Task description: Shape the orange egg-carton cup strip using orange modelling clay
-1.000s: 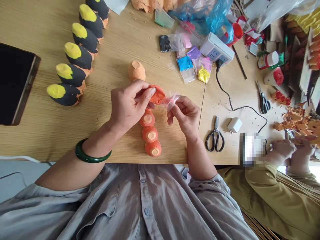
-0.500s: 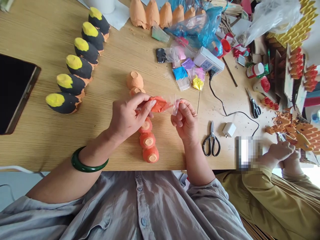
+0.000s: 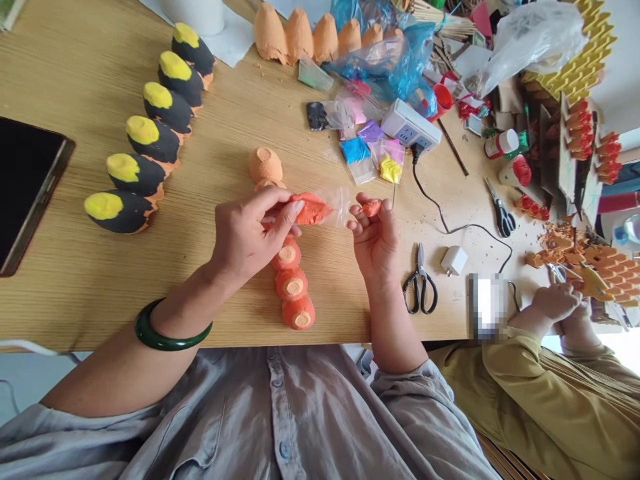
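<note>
My left hand (image 3: 250, 230) pinches a small clear bag of red-orange clay (image 3: 313, 209) between thumb and fingers, its open end toward the right. Close beside the bag, my right hand (image 3: 375, 233) holds a small lump of red-orange clay (image 3: 371, 208) on its fingertips. Beneath my left hand runs a row of joined cups: the lower ones are covered in red (image 3: 299, 312) with pale round tops, while the far ones are bare orange (image 3: 265, 165). My left hand hides the middle of this row.
Black cups with yellow tops (image 3: 150, 137) stand at the left by a dark tablet (image 3: 30, 193). Clay packets (image 3: 356, 152), a power strip (image 3: 411, 127) and scissors (image 3: 421, 280) lie rightward. Another person's hands (image 3: 557, 303) work at far right.
My right hand has come away from the bag's open end and turned up, showing the clay lump on its fingers. The view has shifted slightly.
</note>
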### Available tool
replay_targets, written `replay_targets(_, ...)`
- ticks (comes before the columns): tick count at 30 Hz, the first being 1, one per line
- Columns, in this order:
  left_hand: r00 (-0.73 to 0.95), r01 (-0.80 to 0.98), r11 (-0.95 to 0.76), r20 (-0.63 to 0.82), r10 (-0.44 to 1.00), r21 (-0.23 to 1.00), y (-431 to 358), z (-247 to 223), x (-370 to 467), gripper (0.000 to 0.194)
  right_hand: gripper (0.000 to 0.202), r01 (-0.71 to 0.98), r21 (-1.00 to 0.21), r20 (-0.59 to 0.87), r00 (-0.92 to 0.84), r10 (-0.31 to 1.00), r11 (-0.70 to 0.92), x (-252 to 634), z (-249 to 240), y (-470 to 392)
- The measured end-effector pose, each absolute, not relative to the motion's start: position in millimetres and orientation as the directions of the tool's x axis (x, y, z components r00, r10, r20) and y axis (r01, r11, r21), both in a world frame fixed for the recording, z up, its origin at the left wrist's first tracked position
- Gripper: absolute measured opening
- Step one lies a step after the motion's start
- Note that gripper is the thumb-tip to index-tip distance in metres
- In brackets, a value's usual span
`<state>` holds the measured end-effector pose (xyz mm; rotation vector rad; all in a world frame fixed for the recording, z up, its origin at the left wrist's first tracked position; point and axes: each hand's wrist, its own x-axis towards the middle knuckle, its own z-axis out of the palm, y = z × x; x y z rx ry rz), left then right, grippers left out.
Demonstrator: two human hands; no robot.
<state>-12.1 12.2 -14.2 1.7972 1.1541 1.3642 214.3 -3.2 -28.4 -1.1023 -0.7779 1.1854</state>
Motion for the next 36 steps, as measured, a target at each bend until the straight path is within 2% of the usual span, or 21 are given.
replay_targets(7, 0.109, 0.314, -0.397, 0.382, 0.918, 0.863, 11, -11, -14, 0.041, 0.048, -0.281, -0.959, -0.034, 0.177, 0.984, 0.018, 226, -43, 5)
replay_targets(14, 0.091, 0.290, -0.490, 0.486, 0.869, 0.822, 13, -13, -12, 0.039, 0.049, -0.337, -0.928, -0.227, 0.172, 0.958, -0.160, 214, -26, -4)
replay_targets(21, 0.130, 0.343, -0.440, 0.422, 0.897, 0.830, 8, -7, -15, 0.036, 0.041, -0.309, -0.943, -0.187, 0.176, 0.966, -0.126, 210, -15, -7)
replay_targets(24, 0.132, 0.341, -0.491, 0.476, 0.869, 0.802, 8, -8, -15, 0.028, 0.042, -0.256, -0.958, -0.177, 0.184, 0.967, -0.127, 210, -12, -10)
replay_targets(29, 0.107, 0.403, -0.605, 0.621, 0.777, 0.687, 11, -20, -15, 0.017, 0.038, -0.226, -0.971, -0.126, 0.208, 0.970, -0.078, 206, -6, -13)
replay_targets(33, 0.116, 0.429, -0.607, 0.626, 0.771, 0.669, 13, -25, -16, 0.019, 0.047, -0.174, -0.973, -0.184, 0.198, 0.963, -0.150, 206, 1, -12)
replay_targets(36, 0.096, 0.445, -0.613, 0.646, 0.757, 0.653, 14, -26, -16, 0.023, 0.057, -0.169, -0.975, -0.177, 0.187, 0.966, -0.145, 205, 4, -12)
